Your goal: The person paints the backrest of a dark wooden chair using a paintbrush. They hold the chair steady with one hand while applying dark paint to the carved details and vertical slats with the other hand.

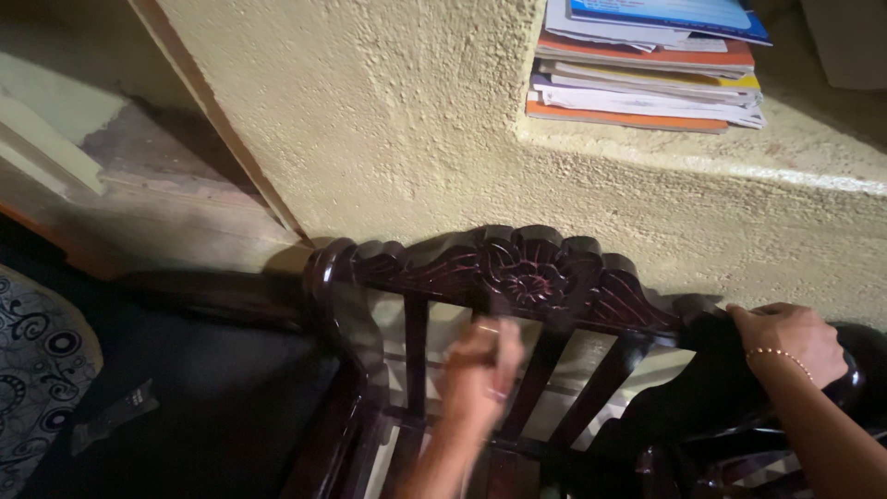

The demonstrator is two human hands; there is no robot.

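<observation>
A dark, glossy wooden chair back (pixel 527 273) with a carved flower crest stands against a rough plastered wall (pixel 388 120). My right hand (pixel 785 340), with a thin beaded bracelet on the wrist, grips the right end of the chair's top rail. My left hand (pixel 480 370) is blurred by motion in front of the middle slats, just below the carved crest. Its fingers are curled, and I cannot tell whether it holds anything.
A stack of books and papers (pixel 647 65) lies on a plaster ledge (pixel 739 162) above the chair at the upper right. A slanted wooden frame (pixel 217 115) runs down the wall at the left. A black-and-white patterned cushion (pixel 37 370) sits at the lower left beside dark fabric (pixel 212 397).
</observation>
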